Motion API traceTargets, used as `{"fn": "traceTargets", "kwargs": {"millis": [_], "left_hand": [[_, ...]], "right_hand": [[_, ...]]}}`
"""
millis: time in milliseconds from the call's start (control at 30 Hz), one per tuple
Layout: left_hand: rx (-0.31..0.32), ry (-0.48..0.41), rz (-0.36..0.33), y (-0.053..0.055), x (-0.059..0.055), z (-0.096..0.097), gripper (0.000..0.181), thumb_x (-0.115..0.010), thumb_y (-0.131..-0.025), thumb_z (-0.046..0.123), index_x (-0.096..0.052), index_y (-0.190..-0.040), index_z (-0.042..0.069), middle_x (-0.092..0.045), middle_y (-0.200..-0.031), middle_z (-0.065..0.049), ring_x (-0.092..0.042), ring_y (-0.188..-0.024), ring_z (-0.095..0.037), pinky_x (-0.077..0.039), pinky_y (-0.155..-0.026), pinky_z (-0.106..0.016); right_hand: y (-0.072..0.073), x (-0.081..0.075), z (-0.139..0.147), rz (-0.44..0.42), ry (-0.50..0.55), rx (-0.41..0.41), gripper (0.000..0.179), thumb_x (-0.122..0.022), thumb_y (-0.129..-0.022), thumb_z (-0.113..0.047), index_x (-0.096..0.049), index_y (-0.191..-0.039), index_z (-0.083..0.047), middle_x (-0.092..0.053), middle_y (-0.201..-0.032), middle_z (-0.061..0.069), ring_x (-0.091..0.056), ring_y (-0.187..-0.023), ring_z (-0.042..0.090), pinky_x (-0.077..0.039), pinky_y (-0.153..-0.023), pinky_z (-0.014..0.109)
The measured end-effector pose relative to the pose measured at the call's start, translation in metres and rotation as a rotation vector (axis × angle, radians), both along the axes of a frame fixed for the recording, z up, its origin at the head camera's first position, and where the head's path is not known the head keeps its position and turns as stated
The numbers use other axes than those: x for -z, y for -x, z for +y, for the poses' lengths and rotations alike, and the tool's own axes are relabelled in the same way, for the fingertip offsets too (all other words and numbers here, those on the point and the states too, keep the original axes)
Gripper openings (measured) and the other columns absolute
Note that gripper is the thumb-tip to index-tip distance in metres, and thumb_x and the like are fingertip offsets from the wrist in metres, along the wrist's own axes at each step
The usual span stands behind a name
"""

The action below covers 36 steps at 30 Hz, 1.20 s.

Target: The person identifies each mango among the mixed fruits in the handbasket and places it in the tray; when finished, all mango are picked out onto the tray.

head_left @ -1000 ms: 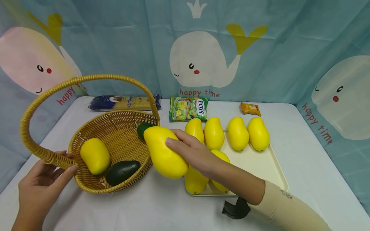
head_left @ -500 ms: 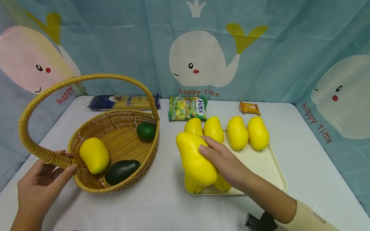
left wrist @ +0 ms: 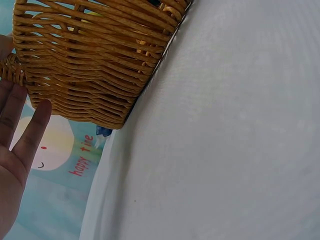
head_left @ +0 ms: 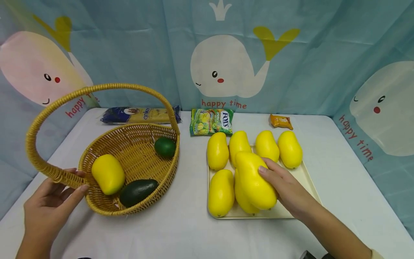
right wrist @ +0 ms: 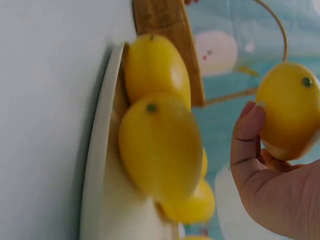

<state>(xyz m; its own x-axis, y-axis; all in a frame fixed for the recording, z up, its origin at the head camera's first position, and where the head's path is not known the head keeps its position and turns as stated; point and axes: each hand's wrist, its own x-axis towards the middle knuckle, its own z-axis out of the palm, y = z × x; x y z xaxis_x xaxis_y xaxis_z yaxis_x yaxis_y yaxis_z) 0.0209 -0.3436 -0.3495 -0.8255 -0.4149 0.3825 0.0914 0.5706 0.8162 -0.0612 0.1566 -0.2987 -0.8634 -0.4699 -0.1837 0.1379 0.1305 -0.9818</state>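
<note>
In the head view my left hand (head_left: 48,212) grips the foot of the handle on a wicker basket (head_left: 137,163), thumb at the rim. Inside the basket lie a yellow mango (head_left: 108,174), a dark avocado (head_left: 139,192) and a rounder green fruit (head_left: 165,147). My right hand (head_left: 288,187) holds another mango (head_left: 255,181) above a cream tray (head_left: 303,176), thumb on its upper side. The held mango (right wrist: 290,110) is raised clear of the tray's fruit in the right wrist view. Several mangoes (head_left: 221,193) lie on the tray; the held one partly covers one of them.
Behind the basket lies a blue and yellow pasta packet (head_left: 140,114). A green candy bag (head_left: 211,122) and a small orange packet (head_left: 280,121) sit behind the tray. A whale-print curtain (head_left: 145,54) backs the white table (head_left: 181,233). Dark objects show at the bottom edge.
My right hand has carried the mango rightward, from beside the basket to over the tray, uncovering the green fruit and the tray's left mangoes. My left hand keeps its hold on the basket.
</note>
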Motion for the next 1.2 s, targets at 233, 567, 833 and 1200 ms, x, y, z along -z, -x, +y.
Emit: {"fn": "traceTargets", "kwargs": {"millis": [233, 567, 833, 1200], "left_hand": [[-0.007, 0.0, -0.004, 0.0, 0.0, 0.001, 0.054, -0.071, -0.077, -0.024, -0.059, -0.127, -0.008, -0.065, -0.119, -0.005, -0.064, -0.108, -0.012, -0.052, -0.088, -0.013], [-0.011, -0.012, -0.015, -0.002, 0.0, 0.0, 0.056, -0.071, -0.077, -0.025, -0.059, -0.129, -0.007, -0.065, -0.12, -0.006, -0.063, -0.108, -0.013, -0.053, -0.087, -0.014], [0.001, -0.04, -0.008, -0.001, 0.001, -0.001, 0.056, -0.07, -0.077, -0.027, -0.058, -0.128, -0.009, -0.065, -0.12, -0.008, -0.063, -0.109, -0.014, -0.053, -0.088, -0.015], [0.012, -0.03, 0.004, -0.001, 0.0, -0.001, 0.056, -0.069, -0.077, -0.028, -0.058, -0.128, -0.01, -0.065, -0.12, -0.008, -0.063, -0.109, -0.014, -0.053, -0.088, -0.015]], "right_hand": [[0.0, 0.014, 0.041, -0.04, -0.107, 0.079, 0.058, -0.041, -0.109, -0.031, -0.026, -0.156, -0.001, -0.039, -0.148, 0.021, -0.056, -0.112, 0.02, -0.054, -0.092, 0.022], [0.002, 0.029, 0.075, -0.051, -0.298, 0.091, 0.057, -0.045, -0.108, -0.038, -0.034, -0.152, -0.004, -0.046, -0.143, 0.017, -0.052, -0.116, 0.026, -0.052, -0.097, 0.032], [0.006, 0.04, 0.078, -0.065, -0.509, 0.111, 0.065, -0.051, -0.103, -0.048, -0.038, -0.152, -0.007, -0.05, -0.133, 0.016, -0.046, -0.116, 0.031, -0.049, -0.091, 0.042], [0.006, 0.047, 0.072, 0.004, -0.641, 0.129, 0.066, -0.051, -0.103, -0.048, -0.038, -0.148, -0.002, -0.056, -0.108, 0.011, -0.053, -0.091, 0.024, -0.048, -0.072, 0.032]]}}
